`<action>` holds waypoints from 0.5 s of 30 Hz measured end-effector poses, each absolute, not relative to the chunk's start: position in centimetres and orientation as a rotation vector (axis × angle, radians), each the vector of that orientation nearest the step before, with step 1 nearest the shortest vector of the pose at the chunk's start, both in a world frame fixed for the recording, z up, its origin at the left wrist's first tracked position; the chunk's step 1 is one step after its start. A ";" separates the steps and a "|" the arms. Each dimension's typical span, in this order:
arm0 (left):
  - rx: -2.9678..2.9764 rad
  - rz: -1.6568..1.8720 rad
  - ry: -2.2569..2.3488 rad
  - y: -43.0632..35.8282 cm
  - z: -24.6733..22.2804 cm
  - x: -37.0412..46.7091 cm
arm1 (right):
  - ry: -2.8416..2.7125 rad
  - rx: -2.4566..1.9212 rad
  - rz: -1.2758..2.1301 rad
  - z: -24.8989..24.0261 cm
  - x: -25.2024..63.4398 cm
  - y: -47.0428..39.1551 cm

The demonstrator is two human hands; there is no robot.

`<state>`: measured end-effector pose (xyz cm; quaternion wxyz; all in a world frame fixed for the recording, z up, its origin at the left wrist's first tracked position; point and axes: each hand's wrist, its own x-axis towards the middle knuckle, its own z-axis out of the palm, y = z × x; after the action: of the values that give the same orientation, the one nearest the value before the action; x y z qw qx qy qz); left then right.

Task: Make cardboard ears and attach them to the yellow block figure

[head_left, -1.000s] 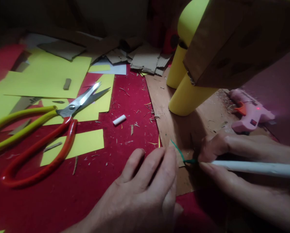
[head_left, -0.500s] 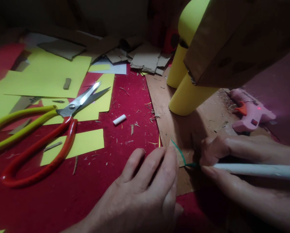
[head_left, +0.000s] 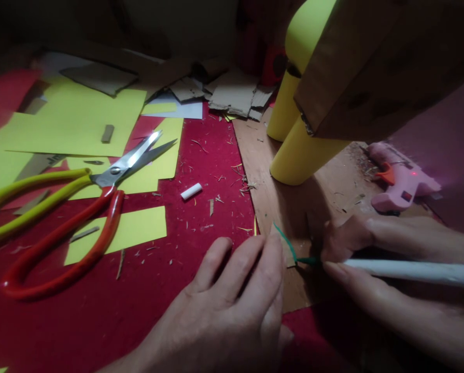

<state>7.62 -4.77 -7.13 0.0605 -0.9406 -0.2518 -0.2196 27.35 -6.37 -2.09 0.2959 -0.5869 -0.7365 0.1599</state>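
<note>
A red cloth carries a brown board. Over the board's far part stands a cardboard box on yellow tubes; open scissors lie beyond its left edge, and a pink glue gun lies near its right edge. The left hand bunches its fingers, tips pressing a small card piece near the board's left edge, towards the near end; whether its thumb grips too, one cannot tell. The right hand pinches a white pen, its tip at the end of a green line. A clean stroke calls for firm pressure on the card, light pressure on the tip, and fingertips clear of the ink.
</note>
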 end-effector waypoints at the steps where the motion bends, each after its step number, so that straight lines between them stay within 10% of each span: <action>1: -2.848 -0.654 -0.765 -4.8 -7.1 7.6 | -1.966 -1.560 0.410 -2.1 27.4 -6.3; 15: -2.826 -0.648 -0.772 -4.8 -6.9 7.7 | -2.002 -1.524 0.418 -2.1 27.4 -6.2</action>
<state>7.71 -4.81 -6.92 0.0705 -0.9395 -0.2567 -0.2155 27.42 -6.24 -2.06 0.2914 -0.5715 -0.7510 0.1567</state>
